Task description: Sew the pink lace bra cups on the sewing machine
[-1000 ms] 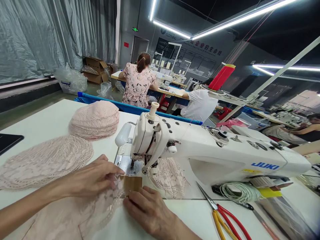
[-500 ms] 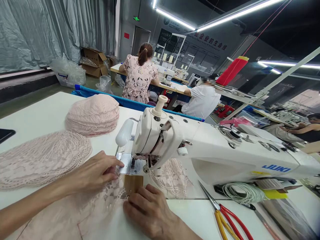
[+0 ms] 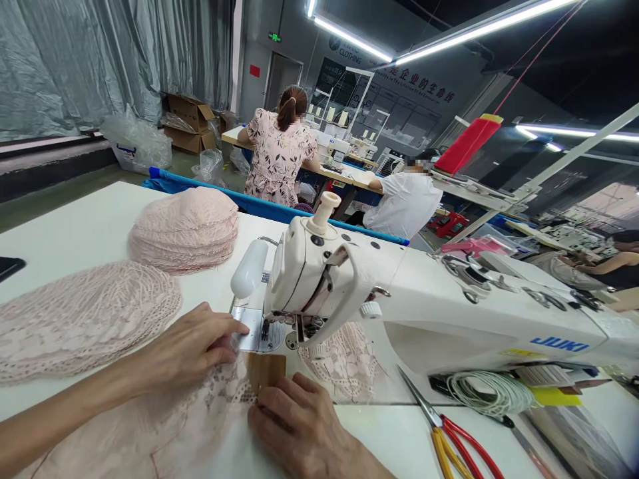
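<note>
1 pinch — L hand [image 3: 207, 342] on lace [image 3: 172, 422]; R hand [image 3: 299, 419] curled, hold unclear. Prob. to flatten it — machine [image 3: 409, 283] just ahead.

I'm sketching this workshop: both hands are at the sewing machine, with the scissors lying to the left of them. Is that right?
Not quite: the head view shows the scissors lying to the right of the left hand and right hand, which are indeed at the sewing machine.
</note>
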Demonstrator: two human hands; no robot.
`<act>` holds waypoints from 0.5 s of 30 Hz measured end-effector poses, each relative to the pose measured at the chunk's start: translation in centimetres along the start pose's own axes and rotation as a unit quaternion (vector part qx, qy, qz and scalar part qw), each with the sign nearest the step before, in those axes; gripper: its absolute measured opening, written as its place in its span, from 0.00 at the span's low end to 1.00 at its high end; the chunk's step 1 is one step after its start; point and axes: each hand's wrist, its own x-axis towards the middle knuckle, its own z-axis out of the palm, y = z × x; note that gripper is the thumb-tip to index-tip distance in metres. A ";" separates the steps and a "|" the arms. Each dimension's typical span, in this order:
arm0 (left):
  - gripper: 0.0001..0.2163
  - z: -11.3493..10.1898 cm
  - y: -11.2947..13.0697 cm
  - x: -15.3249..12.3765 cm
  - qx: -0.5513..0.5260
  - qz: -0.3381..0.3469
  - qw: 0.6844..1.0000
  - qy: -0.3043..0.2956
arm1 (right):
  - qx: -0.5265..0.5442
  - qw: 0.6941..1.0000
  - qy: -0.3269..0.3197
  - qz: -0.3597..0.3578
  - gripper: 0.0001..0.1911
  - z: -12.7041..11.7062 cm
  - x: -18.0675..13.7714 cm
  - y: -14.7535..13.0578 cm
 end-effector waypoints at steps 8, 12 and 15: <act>0.13 0.4 0.3 -0.3 0.011 -0.002 1.000 0.004 | -0.015 1.000 0.005 -0.010 0.12 -0.3 0.0 0.0; 0.12 1.0 -0.4 0.1 0.051 0.031 0.997 0.046 | -0.034 0.999 0.036 -0.019 0.15 0.1 0.3 0.1; 0.09 0.3 -0.7 1.4 0.101 0.091 0.986 0.098 | -0.061 0.994 0.094 -0.007 0.13 0.6 0.7 0.2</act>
